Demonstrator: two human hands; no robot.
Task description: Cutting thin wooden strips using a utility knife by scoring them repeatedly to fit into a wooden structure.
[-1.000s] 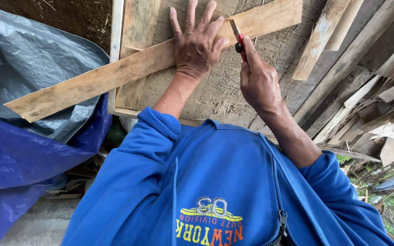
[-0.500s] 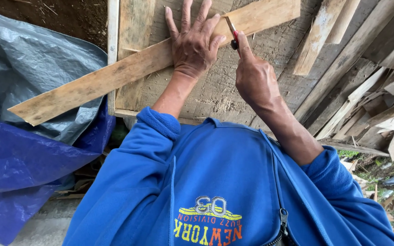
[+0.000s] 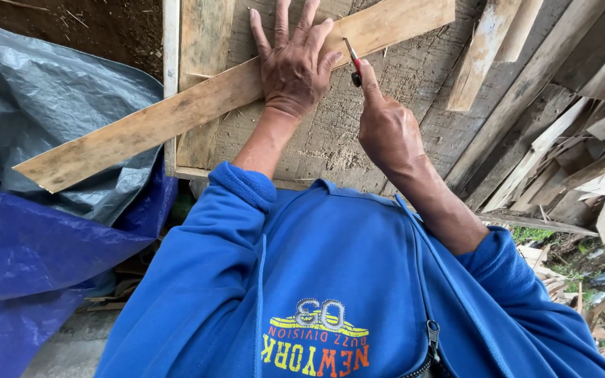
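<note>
Pressing flat with fingers spread, the left hand [image 3: 294, 66] lies open on a long plank [image 3: 211, 98] and grips nothing. The plank runs slantwise across a rough wooden counter [image 3: 386, 91], its lower end jutting out over a grey tarp [image 3: 50, 119] at the left and its upper end reaching toward the top right. The right hand [image 3: 385, 126] is closed around a red pencil [image 3: 352, 54], held between thumb and fingers with its upper end touching the plank just beside the left thumb. Both arms come out of blue sleeves [image 3: 239, 203], pushed up from the wrists, and a blue zipped top fills the lower part of the view. A blue tarp [image 3: 29, 266] lies below the grey one. To the right, a heap of loose wood offcuts [image 3: 568, 161] leans and lies against the counter's edge, well apart from both hands.
</note>
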